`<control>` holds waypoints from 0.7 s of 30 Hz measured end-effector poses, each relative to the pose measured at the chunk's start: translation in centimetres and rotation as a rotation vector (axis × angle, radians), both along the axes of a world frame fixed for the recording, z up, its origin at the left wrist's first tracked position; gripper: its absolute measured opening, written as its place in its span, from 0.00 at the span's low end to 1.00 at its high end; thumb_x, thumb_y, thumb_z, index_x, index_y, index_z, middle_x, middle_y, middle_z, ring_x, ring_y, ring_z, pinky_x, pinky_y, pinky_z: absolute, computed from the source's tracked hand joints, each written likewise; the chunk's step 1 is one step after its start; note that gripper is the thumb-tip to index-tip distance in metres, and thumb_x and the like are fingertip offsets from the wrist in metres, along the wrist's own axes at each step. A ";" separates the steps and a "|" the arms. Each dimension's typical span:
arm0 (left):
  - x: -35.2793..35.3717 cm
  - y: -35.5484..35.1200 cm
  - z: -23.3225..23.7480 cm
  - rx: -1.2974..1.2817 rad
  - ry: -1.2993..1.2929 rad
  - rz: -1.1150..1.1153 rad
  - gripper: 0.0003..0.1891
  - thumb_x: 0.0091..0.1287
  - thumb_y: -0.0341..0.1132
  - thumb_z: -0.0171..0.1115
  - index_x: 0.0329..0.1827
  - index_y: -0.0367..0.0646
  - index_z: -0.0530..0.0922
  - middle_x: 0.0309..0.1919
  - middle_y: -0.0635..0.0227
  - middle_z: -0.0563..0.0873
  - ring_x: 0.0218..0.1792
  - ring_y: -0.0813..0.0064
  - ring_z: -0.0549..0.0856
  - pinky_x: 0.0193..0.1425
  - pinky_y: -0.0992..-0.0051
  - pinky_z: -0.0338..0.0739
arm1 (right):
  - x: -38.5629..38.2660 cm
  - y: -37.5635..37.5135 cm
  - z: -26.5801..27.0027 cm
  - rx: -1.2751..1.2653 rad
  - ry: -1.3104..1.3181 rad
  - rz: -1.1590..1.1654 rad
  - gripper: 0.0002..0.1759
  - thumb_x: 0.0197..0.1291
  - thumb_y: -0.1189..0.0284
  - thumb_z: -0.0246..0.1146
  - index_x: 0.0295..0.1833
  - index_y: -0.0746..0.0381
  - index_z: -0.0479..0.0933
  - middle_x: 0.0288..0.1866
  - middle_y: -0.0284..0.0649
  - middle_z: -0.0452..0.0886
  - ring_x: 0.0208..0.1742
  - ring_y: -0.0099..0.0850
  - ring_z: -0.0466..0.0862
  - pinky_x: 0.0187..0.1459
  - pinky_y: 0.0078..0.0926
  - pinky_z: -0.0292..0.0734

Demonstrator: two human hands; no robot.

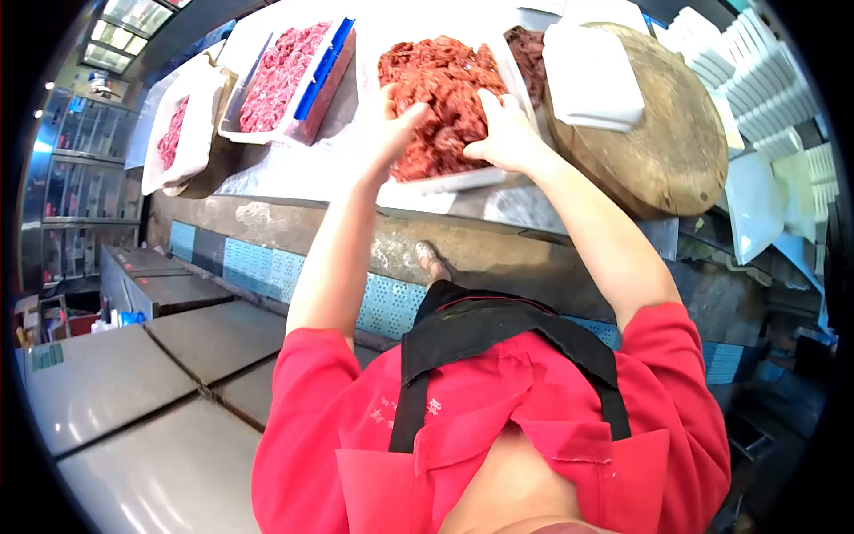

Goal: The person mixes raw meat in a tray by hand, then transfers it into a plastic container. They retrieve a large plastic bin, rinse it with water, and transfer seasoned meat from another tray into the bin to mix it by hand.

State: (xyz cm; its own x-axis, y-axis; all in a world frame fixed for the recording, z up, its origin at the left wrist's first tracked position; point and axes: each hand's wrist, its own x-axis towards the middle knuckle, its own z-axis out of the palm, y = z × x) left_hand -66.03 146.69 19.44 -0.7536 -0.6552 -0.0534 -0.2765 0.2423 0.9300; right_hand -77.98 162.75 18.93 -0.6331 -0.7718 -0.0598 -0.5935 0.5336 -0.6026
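Note:
Reddish-brown sliced meat (440, 89) fills a white tray (454, 182) on the metal counter. My left hand (398, 129) is at the left side of the meat, its thumb pointing inward and its other fingers partly hidden against the meat. On the right side, my right hand (505, 133) touches the meat with thumb and fingers spread apart. The two hands face each other across the heap, and neither is closed around a piece that I can make out.
Left of the tray stand a container of pink meat (285, 76) and a smaller white tray (189, 147). A round wooden block (680, 120) bearing a white lidded box (593, 76) is at right, near stacked white trays (769, 76).

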 end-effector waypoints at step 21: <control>-10.6 -11.2 -1.6 0.678 -0.027 -0.092 0.18 0.63 0.39 0.60 0.52 0.37 0.77 0.43 0.57 0.85 0.38 0.66 0.86 0.40 0.64 0.83 | -5.8 -12.4 1.9 -0.681 -0.650 -0.118 0.17 0.54 0.82 0.58 0.52 0.69 0.72 0.39 0.50 0.82 0.40 0.43 0.85 0.38 0.38 0.82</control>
